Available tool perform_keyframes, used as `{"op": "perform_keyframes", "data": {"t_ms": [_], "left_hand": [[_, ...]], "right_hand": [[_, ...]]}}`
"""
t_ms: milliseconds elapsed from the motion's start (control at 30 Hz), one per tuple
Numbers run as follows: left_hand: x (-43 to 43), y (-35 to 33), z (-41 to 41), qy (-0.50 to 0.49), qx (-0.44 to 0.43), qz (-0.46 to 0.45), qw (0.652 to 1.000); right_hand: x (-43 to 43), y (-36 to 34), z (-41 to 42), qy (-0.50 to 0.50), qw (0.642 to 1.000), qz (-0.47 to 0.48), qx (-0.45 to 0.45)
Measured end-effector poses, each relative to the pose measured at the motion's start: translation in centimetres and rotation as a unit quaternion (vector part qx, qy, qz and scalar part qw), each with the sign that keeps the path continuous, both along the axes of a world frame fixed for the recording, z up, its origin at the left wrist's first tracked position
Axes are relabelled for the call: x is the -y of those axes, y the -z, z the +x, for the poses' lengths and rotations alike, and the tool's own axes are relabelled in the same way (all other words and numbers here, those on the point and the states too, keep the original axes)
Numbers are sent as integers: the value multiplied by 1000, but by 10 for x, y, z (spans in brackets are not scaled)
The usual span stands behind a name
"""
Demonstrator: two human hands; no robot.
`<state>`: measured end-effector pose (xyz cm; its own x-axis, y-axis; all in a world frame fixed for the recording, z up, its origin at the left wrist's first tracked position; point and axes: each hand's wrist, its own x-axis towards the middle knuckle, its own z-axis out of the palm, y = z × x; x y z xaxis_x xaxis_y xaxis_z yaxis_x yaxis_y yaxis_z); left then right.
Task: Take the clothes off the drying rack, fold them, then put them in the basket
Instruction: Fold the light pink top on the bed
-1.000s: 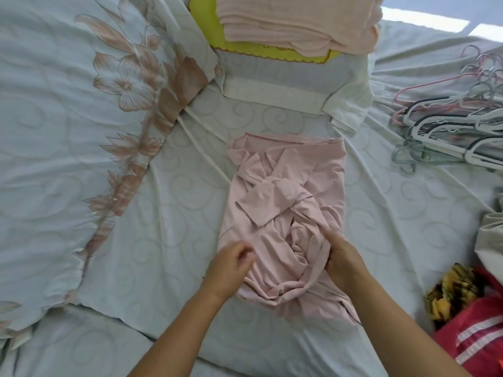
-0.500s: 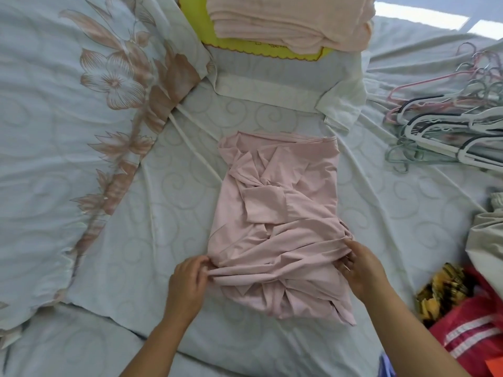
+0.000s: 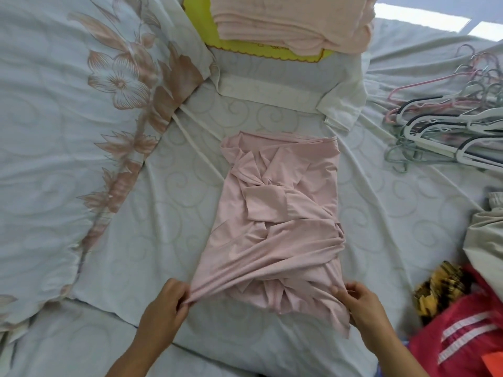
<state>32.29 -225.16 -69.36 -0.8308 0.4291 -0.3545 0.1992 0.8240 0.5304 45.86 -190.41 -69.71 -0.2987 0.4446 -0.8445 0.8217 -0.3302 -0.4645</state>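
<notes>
Far left: pale bedspread (image 3: 117, 83) printed with brown flowers, rumpled, lapping over a white sheet (image 3: 168, 213) with a faint swirl pattern.

Near the bottom, left hand (image 3: 163, 308), fingers curled, pinching the near left corner of the pink garment (image 3: 280, 219), with taut folds running toward that pinch.

Pink garment in the middle of the sheet, laid out as a long strip, creased and bunched at its centre.

Beyond it, a white folded cloth (image 3: 272, 88), then a yellow cloth (image 3: 198, 23) under a stack of folded peach fabric (image 3: 294, 20).

Right hand (image 3: 364, 306), thumb and fingers pinching the garment's near right edge.

Farther right, a tangle of hangers (image 3: 449, 126) in white, grey and pink, lying on the sheet.

At the right edge, heaped close together: a beige garment (image 3: 487, 240), a yellow-and-black cloth (image 3: 438, 284) and a red garment with white stripes (image 3: 462, 336).
</notes>
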Motion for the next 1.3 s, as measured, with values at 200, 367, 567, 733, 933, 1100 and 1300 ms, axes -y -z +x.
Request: {"op": "perform_keyframes", "data": {"t_ms": [200,367,567,733,933,1100,1300], "left_hand": [[38,25,14,78,44,-81,993],[-26,15,-21,43,-36,-10,998],[-115,15,-39,149,-74,-4,986],[-132,21,-50,90,63,-61,992],[-162,19,-100,-137,159,61,976],[-201,37,-168,-368,211,160,891],[-223,34,-193,-499,224,231,805]], "right_hand": [[-12,-2,-24,-60,996,69,-22],[-26,-3,-91,-180,925,308,-134],[-3,12,-163,-430,846,304,-83],[-27,-5,-157,-104,934,249,-237],[-102,6,-103,277,953,68,-105],[-112,27,-102,270,956,22,-111],[-126,21,-118,357,926,16,-124]]}}
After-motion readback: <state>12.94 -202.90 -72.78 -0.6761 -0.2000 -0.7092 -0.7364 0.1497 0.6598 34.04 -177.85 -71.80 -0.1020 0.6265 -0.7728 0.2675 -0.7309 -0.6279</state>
